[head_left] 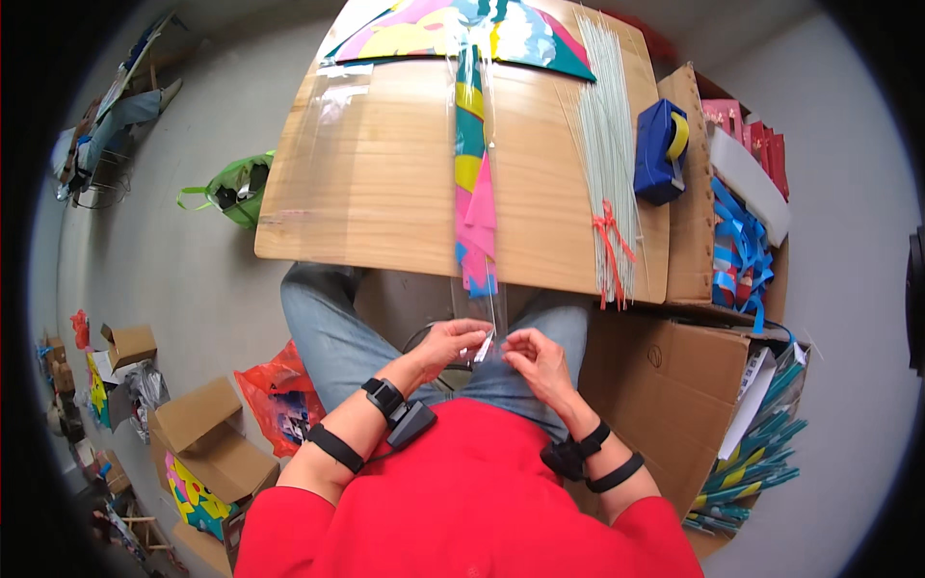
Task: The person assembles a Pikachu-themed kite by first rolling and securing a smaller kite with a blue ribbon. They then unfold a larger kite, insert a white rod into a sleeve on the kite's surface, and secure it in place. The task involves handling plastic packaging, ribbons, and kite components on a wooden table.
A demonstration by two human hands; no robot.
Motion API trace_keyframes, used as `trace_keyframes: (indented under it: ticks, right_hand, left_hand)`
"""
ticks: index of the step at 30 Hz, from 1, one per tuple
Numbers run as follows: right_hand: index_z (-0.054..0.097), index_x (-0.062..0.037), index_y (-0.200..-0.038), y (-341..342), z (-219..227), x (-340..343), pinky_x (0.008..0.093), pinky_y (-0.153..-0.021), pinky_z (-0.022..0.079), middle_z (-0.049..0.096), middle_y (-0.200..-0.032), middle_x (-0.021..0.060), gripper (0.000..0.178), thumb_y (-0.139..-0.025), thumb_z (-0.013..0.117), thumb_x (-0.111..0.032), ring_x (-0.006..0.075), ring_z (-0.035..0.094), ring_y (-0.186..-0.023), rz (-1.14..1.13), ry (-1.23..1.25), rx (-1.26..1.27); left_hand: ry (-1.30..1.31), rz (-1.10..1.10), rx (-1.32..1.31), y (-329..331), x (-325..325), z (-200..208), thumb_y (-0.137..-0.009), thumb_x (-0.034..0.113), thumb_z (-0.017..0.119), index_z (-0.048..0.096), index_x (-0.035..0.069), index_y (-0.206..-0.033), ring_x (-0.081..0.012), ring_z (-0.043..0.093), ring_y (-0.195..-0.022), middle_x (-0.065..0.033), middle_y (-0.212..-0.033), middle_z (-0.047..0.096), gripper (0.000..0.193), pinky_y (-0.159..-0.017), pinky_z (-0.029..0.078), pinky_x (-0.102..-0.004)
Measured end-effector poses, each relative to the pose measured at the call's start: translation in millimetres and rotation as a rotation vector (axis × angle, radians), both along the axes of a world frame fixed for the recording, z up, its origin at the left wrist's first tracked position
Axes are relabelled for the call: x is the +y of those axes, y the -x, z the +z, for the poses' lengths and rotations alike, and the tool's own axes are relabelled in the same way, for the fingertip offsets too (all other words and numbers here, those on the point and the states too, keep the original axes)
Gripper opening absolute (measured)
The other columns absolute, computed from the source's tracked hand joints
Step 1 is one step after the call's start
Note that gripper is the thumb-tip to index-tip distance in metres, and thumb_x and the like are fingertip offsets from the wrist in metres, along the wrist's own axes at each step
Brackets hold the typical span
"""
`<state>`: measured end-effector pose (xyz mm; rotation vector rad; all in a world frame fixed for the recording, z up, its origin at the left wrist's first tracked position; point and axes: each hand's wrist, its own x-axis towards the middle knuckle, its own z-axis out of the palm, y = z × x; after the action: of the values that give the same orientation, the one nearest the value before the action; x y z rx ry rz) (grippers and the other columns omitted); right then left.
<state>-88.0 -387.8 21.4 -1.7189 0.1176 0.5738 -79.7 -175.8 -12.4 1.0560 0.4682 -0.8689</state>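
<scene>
Okay, long clear plastic sleeve [469, 304] hanging off the near edge

So the sleeve runs down the middle of the pale wooden tabletop [385, 183], its near end over the lap. Inside is a narrow folded strip in teal, yellow, pink and blue [470, 140]. The left hand [458, 344] has its grip pinching the sleeve's near end, and a small white sliver [484, 348] shows just by those fingertips. The right hand [537, 362] is just beside it, thumb and fingers curled close together, but I honestly can't tell if that grip has any of the film.

At the far end there's a broad pink, yellow and teal sheet with a dark edge [409, 34]. Over on the right, a bundle of thin whitish sticks [607, 144] lies lengthwise, tied near its near end with red ribbon [607, 231]. Just right of that is a blue tape dispenser with a yellow roll [657, 159].

Further right, a brown cardboard box [686, 222] holds shiny blue ribbon [740, 250], and a nearer brown carton [665, 395] is stuffed with slim teal-and-yellow rolls [747, 477]. Left side: bright green bag [231, 188] on the grey floor [217, 308].
</scene>
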Motion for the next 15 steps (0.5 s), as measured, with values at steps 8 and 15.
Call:
trace_keyframes:
  ticks: [8,15]
  right_hand:
    - [0.062,0.0008,-0.106,-5,15,10,0.0251,-0.070,0.054,0.070,-0.086,0.0076,0.025,-0.082,0.069,0.002,0.0114,0.067,-0.078,0.072,0.013,-0.070]
    - [0.070,-0.0052,-0.092,-11,18,16,0.0323,-0.060,0.048,0.061,-0.075,0.0078,0.014,-0.079,0.074,-0.009,0.0190,0.060,-0.066,0.079,0.387,-0.417]
  left_hand:
    - [-0.027,-0.005,-0.024,0,-3,7,-0.096,0.017,0.063,0.063,0.003,-0.123,-0.0087,0.062,-0.089,-0.0039,-0.102,0.068,0.031,-0.082,0.051,-0.0227]
    - [-0.019,0.002,-0.004,3,1,5,-0.094,0.014,0.064,0.064,0.001,-0.122,-0.0088,0.063,-0.092,-0.0034,-0.104,0.068,0.031,-0.085,0.052,-0.0249]
